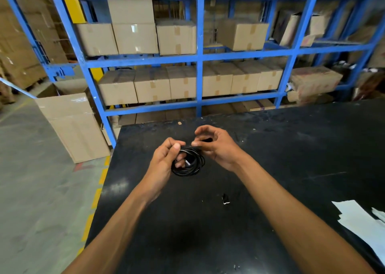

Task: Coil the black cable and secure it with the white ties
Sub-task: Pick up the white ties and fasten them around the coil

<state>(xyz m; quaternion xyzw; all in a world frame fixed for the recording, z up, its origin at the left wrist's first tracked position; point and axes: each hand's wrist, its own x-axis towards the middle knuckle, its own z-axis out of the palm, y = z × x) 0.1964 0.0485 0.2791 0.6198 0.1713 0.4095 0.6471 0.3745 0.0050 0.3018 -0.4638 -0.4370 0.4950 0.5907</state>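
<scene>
- The black cable (190,163) is wound into a small round coil, held just above the black table (270,149) near its far left part.
- The left hand (166,159) grips the coil's left side: thumb pressed on top, fingers curled through the loop, with two fingertips (179,163) showing inside the ring.
- A small white piece (188,162) sits on the coil inside the loop; it may be one of the white ties, but it is too small to tell.
- The right hand (216,146) has thumb and forefinger pinched together at the top of the coil, where a short straight stretch of cable runs across; the other fingers arch loosely above.
- Whether that pinch holds the cable end or a tie is hard to make out, since dark cable blurs into dark table.
- A small black object with a white tip (225,199) lies on the table nearer the person, well apart from the coil; its kind is unclear.
- White paper sheets (358,219) lie at the right edge of the table, cut off by the frame.
- Behind the table stands blue shelving (200,55) filled with cardboard boxes (135,38); the upper shelf is cropped.
- A flattened carton (73,126) leans on the floor to the left of the shelving.
</scene>
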